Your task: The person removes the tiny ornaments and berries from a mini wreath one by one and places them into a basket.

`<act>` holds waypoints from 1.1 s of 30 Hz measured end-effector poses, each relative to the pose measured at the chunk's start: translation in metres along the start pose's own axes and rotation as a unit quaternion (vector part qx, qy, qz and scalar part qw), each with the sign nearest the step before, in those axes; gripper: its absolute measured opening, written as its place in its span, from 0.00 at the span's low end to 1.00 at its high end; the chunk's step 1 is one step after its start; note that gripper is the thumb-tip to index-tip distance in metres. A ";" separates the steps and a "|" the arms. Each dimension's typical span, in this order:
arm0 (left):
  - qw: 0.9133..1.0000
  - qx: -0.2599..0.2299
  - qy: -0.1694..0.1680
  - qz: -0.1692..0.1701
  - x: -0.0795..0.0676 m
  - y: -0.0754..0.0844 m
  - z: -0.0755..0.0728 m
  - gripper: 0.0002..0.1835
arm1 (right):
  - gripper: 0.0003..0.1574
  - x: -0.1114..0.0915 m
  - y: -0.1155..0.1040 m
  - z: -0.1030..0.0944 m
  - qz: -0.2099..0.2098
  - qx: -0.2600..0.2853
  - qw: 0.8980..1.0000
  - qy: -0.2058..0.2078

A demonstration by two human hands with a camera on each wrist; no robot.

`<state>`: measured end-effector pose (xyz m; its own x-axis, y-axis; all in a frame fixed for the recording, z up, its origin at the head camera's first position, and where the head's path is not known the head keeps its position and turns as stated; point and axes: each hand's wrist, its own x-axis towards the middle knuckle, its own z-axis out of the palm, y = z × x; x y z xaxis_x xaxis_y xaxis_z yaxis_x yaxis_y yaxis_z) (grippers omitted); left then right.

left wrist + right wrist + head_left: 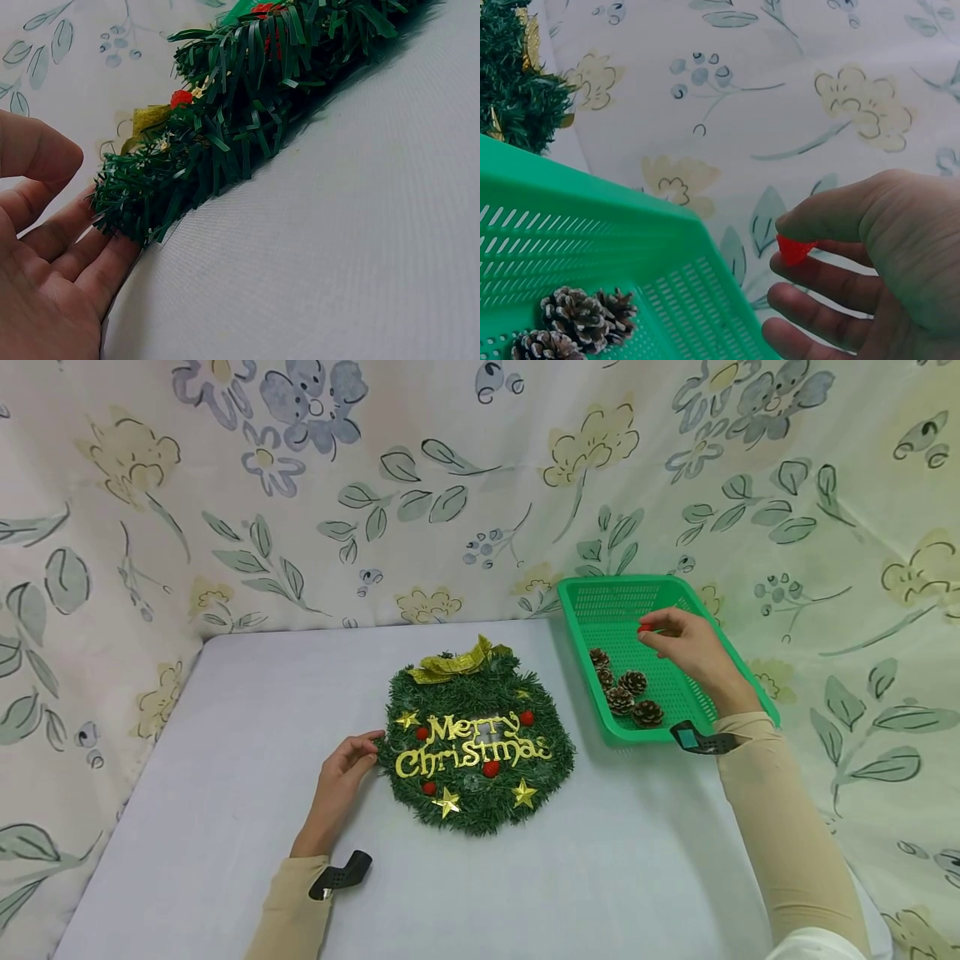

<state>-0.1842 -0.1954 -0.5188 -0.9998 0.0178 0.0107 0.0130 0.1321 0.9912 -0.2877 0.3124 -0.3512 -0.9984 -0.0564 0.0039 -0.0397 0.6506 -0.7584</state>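
Note:
A green Christmas wreath (480, 814) lies on the white table, with gold "Merry Christmas" lettering (472, 747), gold stars, red berries and a gold ribbon bow (457, 667). My left hand (341, 785) touches the wreath's left edge; in the left wrist view its fingers reach the green tinsel (202, 157) with the thumb held apart. Over the green basket (697, 731) at the right, my right hand (693, 652) pinches a small red berry (795, 249) between thumb and forefinger. Several pine cones (633, 682) lie inside the basket.
The basket stands at the table's right edge, its perforated walls rising around the cones. A floral cloth (450, 560) hangs behind the table (247, 710). Each wrist wears a black camera mount (341, 875).

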 end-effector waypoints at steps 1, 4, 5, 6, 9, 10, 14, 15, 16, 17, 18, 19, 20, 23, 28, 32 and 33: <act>1.000 0.002 0.000 0.000 0.000 0.000 0.000 0.10 | 0.26 0.000 0.001 0.000 0.000 0.000 1.000 -0.001; 1.000 0.002 0.001 0.002 0.001 0.000 -0.001 0.10 | 0.27 0.001 0.001 -0.001 0.001 -0.003 1.000 -0.002; 1.000 0.001 0.000 0.003 0.001 -0.001 -0.001 0.10 | 0.27 0.001 0.001 -0.001 0.002 -0.004 1.000 -0.002; 1.000 0.000 0.000 0.004 0.001 -0.001 -0.001 0.10 | 0.28 0.001 0.001 -0.001 0.002 -0.005 1.000 -0.002; 1.000 0.001 0.001 0.007 0.001 -0.001 -0.001 0.10 | 0.28 0.002 0.001 -0.002 0.001 -0.008 1.000 -0.001; 1.000 0.001 0.001 0.007 0.001 -0.001 -0.001 0.10 | 0.27 0.002 0.001 -0.002 0.002 -0.008 1.000 -0.001; 1.000 0.004 0.003 0.010 0.001 0.000 -0.002 0.10 | 0.27 0.004 0.001 -0.003 0.001 -0.011 1.000 -0.002; 1.000 0.004 0.003 0.011 0.001 0.001 -0.002 0.10 | 0.27 0.004 0.001 -0.003 0.002 -0.011 1.000 -0.003; 1.000 0.004 0.002 0.011 0.001 0.001 -0.002 0.10 | 0.27 0.004 0.001 -0.003 0.001 -0.011 1.000 -0.003; 1.000 0.004 0.002 0.012 0.001 0.001 -0.002 0.10 | 0.27 0.004 0.001 -0.003 0.000 -0.012 1.000 -0.003; 1.000 0.005 0.002 0.013 0.001 0.001 -0.002 0.10 | 0.27 0.004 0.000 -0.003 0.000 -0.011 1.000 -0.003; 1.000 0.007 0.002 0.014 0.001 0.001 -0.002 0.10 | 0.27 0.003 -0.001 -0.003 -0.001 -0.010 1.000 -0.003; 1.000 0.006 0.002 0.015 0.001 0.002 -0.002 0.10 | 0.27 0.003 -0.002 -0.003 -0.002 -0.010 1.000 -0.002; 1.000 0.005 0.001 0.017 0.001 0.001 -0.002 0.10 | 0.28 0.001 -0.005 -0.002 -0.005 -0.008 1.000 0.000; 1.000 0.004 -0.001 0.018 0.002 -0.001 -0.001 0.10 | 0.29 0.000 -0.010 0.001 -0.012 -0.007 1.000 0.002; 1.000 0.001 -0.002 0.014 0.001 -0.001 0.000 0.10 | 0.29 -0.001 -0.015 0.005 -0.021 -0.006 1.000 0.002; 1.000 -0.001 -0.002 0.012 0.001 -0.001 0.000 0.10 | 0.28 -0.001 -0.017 0.006 -0.022 -0.005 1.000 0.002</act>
<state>-0.1849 -0.1956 -0.5195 -0.9991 0.0245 0.0338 0.0367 0.1291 0.9910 -0.2855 0.2972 -0.3426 -0.9958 -0.0826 0.0399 -0.0844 0.6543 -0.7515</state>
